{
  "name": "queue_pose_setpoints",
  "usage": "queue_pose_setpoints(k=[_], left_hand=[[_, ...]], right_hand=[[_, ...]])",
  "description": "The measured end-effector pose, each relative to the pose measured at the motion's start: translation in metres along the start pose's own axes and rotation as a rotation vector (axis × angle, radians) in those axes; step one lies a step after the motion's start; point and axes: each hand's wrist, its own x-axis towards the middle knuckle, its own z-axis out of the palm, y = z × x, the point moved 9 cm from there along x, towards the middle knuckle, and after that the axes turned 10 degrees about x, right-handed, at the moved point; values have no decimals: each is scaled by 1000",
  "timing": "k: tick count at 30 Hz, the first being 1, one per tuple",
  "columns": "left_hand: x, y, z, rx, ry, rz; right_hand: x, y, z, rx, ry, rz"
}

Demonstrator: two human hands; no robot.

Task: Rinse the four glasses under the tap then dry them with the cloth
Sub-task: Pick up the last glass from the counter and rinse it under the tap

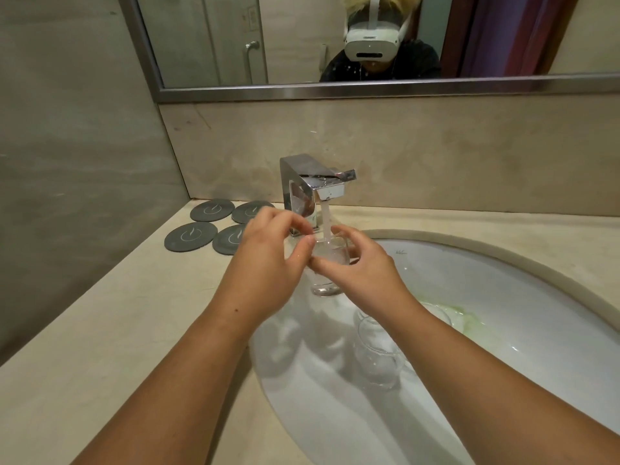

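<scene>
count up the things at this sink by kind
coasters: 4
glasses: 2 sure, a third is unclear
tap: 1
cloth: 1
total: 8

The person's left hand and right hand are bare, with short, plain fingernails, and both forearms are bare right back to the picture's lower edge. A small dark mole marks the left forearm. In the mirror the reflection wears a white headset with a smooth, rounded front and a dark slot low on it. It is held by white straps — one over the crown, one at each side. The hair above is pale blond and tousled. The top is dark, flecked with small light spots.
</scene>
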Motion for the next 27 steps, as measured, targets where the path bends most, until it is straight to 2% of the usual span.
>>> queue_pose_setpoints(k=[5,12,17,22,27], left_hand=[[-4,-9,17,-14,-136,-63],[-9,-8,35,-21,-256,-80],[-10,-10,38,-42,-260,-97],[-12,-8,40,-34,-255,-129],[-7,-6,35,-69,-185,-118]], right_hand=[[-1,17,6,168,55,221],[-2,28,13,362,68,372],[-4,30,21,481,17,435],[-13,26,32,893,10,554],[-13,24,30,1071,73,592]])
